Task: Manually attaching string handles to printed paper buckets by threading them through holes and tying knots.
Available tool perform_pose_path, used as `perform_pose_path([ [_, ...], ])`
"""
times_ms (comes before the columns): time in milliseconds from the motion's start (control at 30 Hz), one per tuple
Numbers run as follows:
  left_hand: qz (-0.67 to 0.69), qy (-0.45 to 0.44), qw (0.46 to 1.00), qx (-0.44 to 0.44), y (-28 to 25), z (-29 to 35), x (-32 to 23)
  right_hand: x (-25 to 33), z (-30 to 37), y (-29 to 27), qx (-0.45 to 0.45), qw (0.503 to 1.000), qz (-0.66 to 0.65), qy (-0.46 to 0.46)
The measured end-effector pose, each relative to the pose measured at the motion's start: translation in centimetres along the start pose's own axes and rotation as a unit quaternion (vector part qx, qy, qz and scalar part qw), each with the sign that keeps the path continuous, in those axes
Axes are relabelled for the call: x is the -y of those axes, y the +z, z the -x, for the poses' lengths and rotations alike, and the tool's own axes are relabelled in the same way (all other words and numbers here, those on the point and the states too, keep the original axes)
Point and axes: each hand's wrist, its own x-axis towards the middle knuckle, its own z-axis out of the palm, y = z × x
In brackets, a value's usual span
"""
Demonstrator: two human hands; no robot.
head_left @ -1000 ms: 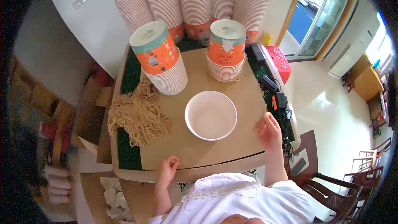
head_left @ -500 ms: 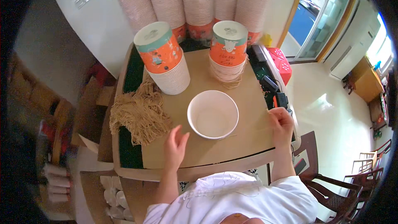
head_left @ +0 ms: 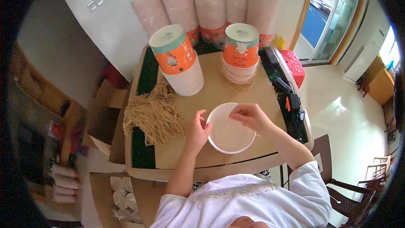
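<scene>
A white paper bucket (head_left: 230, 141) stands mouth up near the front middle of the table. My left hand (head_left: 197, 133) is at its left rim, thumb and fingers apart; whether it touches the rim I cannot tell. Over the bucket's far right side, my right hand (head_left: 253, 118) has its fingertips pinched together, and whatever they hold is too small to make out. To the left lies a loose bundle of tan strings (head_left: 154, 116). Behind stand two upside-down stacks of orange and teal printed buckets, a left stack (head_left: 179, 61) and a right stack (head_left: 240, 52) with tan strings around its lower part.
Several tall wrapped stacks of paper buckets (head_left: 209, 6) lean along the wall. Black adapters and cables (head_left: 291, 95) lie along the table's right edge, near a red stool (head_left: 292, 65). An open cardboard box (head_left: 103, 118) sits left of the table, and a wooden chair (head_left: 348, 194) is at right.
My right hand has moved left from the table's right edge to above the bucket. My left hand has come up to the bucket's left rim. The whole view has shifted slightly.
</scene>
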Motion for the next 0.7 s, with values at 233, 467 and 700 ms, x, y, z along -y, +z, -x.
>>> perform_pose_path([
  [233,0.119,0.227,0.966,0.016,-1.9,2.4,-4.1,-0.6,-0.2,1.8,0.146,0.978,-0.103,0.107],
  [467,0.045,0.249,0.967,0.013,-2.3,2.8,-3.1,-0.8,0.4,2.4,0.153,0.981,-0.078,0.096],
  [700,0.050,0.213,0.976,-0.002,-1.9,2.8,-2.9,-1.2,1.1,3.6,0.108,0.984,-0.116,0.080],
])
